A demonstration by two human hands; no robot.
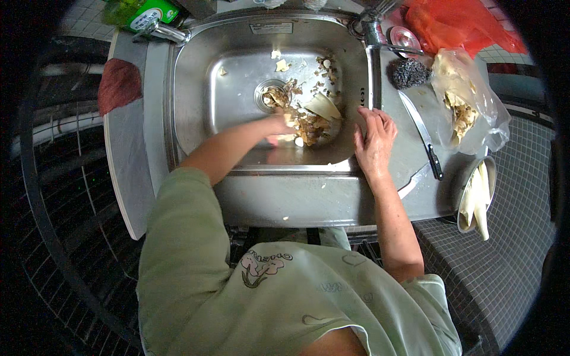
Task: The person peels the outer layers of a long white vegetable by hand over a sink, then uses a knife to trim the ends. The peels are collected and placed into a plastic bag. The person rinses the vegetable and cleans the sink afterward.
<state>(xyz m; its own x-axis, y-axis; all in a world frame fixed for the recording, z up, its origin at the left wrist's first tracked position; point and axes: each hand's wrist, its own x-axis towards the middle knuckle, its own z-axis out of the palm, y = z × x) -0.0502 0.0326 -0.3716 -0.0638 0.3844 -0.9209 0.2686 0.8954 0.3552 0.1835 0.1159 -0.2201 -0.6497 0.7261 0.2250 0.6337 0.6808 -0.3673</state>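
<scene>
My left hand [281, 126] is down in the stainless steel sink [191, 98], among brown and pale food scraps [314, 127]; its fingers are partly hidden and I cannot tell whether they grip anything. A wide pale peel [324, 106] lies right of it. More brown scraps cover part of the drain [270, 95]. My right hand [376, 133] rests on the sink's right rim, fingers slightly bent and apart, holding nothing. To its right, a knife with a black handle [434, 161] lies on the counter.
Right of the sink are a clear plastic bag with scraps [463, 107], a steel wool scourer [409, 73], a red plastic bag [458, 26] and a metal bowl [491, 171] with long pale vegetable pieces [476, 196]. A faucet [373, 29] stands behind; a reddish cloth [119, 85] lies left.
</scene>
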